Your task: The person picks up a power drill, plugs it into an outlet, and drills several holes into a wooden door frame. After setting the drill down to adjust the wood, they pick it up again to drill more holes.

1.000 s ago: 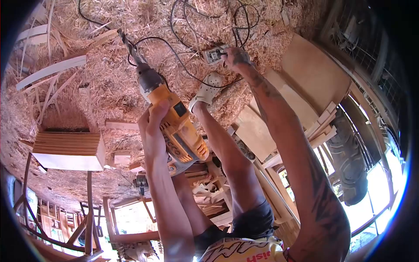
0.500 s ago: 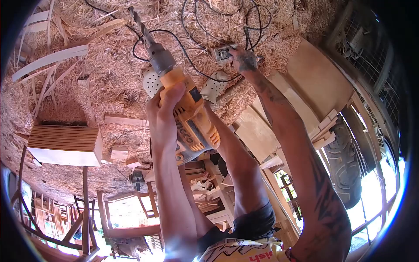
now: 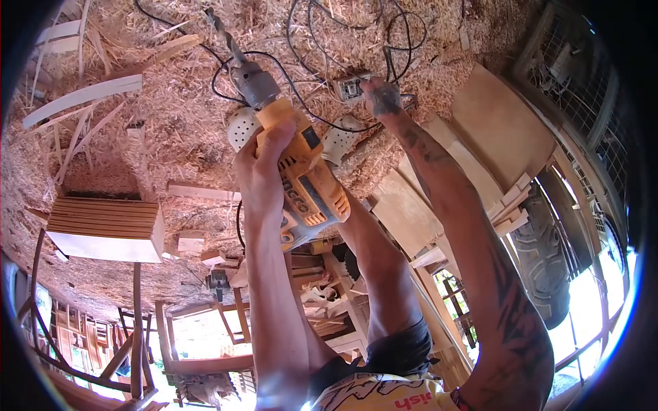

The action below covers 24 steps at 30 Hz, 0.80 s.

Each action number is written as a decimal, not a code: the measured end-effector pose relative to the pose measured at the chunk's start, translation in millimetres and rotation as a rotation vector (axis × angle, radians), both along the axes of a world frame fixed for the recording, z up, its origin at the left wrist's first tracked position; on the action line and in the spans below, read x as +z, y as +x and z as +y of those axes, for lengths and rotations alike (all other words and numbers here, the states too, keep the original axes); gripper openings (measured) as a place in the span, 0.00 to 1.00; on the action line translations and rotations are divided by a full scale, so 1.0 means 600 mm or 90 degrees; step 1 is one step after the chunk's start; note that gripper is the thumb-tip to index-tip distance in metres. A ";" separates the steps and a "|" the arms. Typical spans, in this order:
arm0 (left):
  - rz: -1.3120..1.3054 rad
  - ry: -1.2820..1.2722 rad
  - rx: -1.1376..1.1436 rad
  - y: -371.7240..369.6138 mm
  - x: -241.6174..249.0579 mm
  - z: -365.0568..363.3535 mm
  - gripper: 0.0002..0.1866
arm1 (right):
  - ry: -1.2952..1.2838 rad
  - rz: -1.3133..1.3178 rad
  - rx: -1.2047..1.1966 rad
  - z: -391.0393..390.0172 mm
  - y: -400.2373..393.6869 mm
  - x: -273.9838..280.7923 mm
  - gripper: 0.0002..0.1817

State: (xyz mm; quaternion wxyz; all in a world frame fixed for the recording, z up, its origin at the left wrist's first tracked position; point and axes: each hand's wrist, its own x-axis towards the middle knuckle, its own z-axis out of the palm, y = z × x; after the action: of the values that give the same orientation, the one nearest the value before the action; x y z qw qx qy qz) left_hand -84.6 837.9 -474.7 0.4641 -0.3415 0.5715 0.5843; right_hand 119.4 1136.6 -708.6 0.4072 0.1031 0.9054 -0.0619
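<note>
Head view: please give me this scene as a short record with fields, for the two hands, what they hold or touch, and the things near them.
left hand: left hand gripped around the yellow drill
drill: bit points away from the body toward the floor
right hand: right hand reaches far out, fingers at the socket box
cables: black cables run over the shavings to the socket box
floor: wood shavings cover it
feet: two white perforated shoes beside the drill
nearby: wooden crate, plywood boards
</note>
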 end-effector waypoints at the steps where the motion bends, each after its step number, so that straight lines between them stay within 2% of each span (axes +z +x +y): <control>1: 0.000 -0.001 -0.001 0.000 -0.001 0.002 0.29 | -0.016 -0.015 0.010 0.004 0.001 0.000 0.12; 4: 0.004 0.000 -0.003 -0.003 0.001 0.009 0.29 | -0.082 0.085 0.115 0.016 0.011 0.000 0.12; 7: 0.005 -0.004 -0.014 -0.006 0.010 0.018 0.29 | -0.156 0.084 0.088 0.025 0.009 -0.010 0.13; 10: 0.008 -0.006 -0.026 -0.009 0.014 0.022 0.30 | -0.154 0.015 0.174 0.032 0.003 -0.024 0.18; 13: 0.017 -0.003 -0.026 -0.010 0.010 0.022 0.31 | -0.214 0.003 -0.237 0.029 -0.002 -0.011 0.25; 15: 0.014 -0.003 -0.024 -0.006 0.008 0.020 0.32 | -0.211 -0.044 -0.207 0.023 -0.007 -0.015 0.30; 17: 0.014 0.003 -0.019 -0.004 0.002 0.021 0.33 | -0.234 -0.014 -0.177 0.016 -0.009 -0.013 0.26; 18: 0.009 0.004 -0.017 -0.001 0.001 0.021 0.34 | -0.261 0.037 -0.163 0.001 -0.001 -0.007 0.20; 20: 0.008 0.009 -0.016 0.000 -0.004 0.024 0.34 | -0.240 0.065 -0.125 -0.014 -0.005 -0.018 0.14; 22: 0.013 0.009 -0.019 -0.005 0.003 0.032 0.34 | -0.153 0.021 -0.079 -0.037 0.000 -0.061 0.14; 24: 0.014 0.009 -0.024 -0.008 0.005 0.032 0.33 | -0.195 -0.026 -0.131 -0.040 0.025 -0.126 0.20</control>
State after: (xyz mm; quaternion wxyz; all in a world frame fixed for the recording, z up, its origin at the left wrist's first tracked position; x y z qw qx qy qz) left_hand -89.2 857.0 -471.9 0.4710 -0.3206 0.5787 0.5835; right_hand 134.7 1112.6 -784.2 0.4276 0.1336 0.8617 -0.2382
